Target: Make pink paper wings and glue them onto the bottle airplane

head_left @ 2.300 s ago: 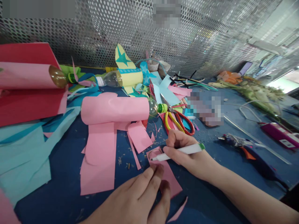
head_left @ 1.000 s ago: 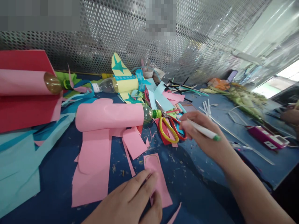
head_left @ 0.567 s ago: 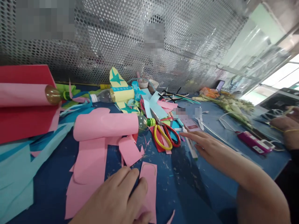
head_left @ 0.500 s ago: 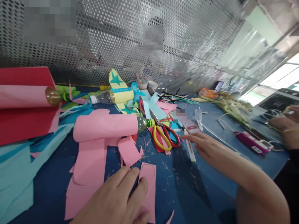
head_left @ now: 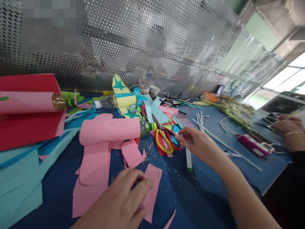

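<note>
My left hand (head_left: 122, 197) rests at the front, fingers bent but apart, over the left side of a pink paper strip (head_left: 153, 178) with a curved line drawn on it. My right hand (head_left: 196, 143) is at the right of the scissors (head_left: 164, 149), which have one yellow and one red handle. Its fingertips are pinched together, with a small white bit showing at them. A slim white pen-like tool with a green end (head_left: 189, 159) shows below this hand; its upper end is hidden. A bottle wrapped in pink paper (head_left: 111, 130) lies behind my left hand.
Pink paper (head_left: 92, 178) and light blue paper (head_left: 21, 190) lie on the left. Behind are a bottle rocket with yellow fins (head_left: 124, 100) and a metal mesh wall (head_left: 114, 47). At right are a purple device (head_left: 252, 144) and another person's hand (head_left: 289, 130).
My right hand has drawn its fingers together and shifted left over the pen-like tool, whose green end has moved left. The pink strip has tilted slightly under my left hand.
</note>
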Action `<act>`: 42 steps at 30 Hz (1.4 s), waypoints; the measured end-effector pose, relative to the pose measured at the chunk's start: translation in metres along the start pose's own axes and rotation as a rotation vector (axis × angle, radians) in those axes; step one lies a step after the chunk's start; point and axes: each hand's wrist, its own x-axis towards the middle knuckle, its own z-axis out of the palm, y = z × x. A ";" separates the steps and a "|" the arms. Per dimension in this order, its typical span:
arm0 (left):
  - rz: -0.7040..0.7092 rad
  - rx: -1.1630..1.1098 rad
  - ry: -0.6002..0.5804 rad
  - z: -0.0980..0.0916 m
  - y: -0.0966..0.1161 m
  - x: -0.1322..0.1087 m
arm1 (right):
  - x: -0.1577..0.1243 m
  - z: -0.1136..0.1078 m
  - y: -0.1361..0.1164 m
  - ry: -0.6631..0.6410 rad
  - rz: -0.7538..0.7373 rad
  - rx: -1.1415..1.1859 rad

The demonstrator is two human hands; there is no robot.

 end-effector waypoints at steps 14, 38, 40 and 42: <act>0.082 0.151 -0.052 0.002 0.000 0.005 | 0.018 0.037 -0.003 0.029 0.138 0.235; -0.537 -1.014 0.223 -0.022 -0.017 0.030 | -0.017 0.022 -0.051 -0.311 -0.097 1.546; -0.642 -1.077 0.279 -0.035 -0.021 0.035 | -0.027 0.016 -0.058 -0.456 -0.088 1.537; -0.673 -1.126 0.278 -0.046 -0.021 0.037 | -0.038 0.016 -0.062 -0.483 -0.121 1.443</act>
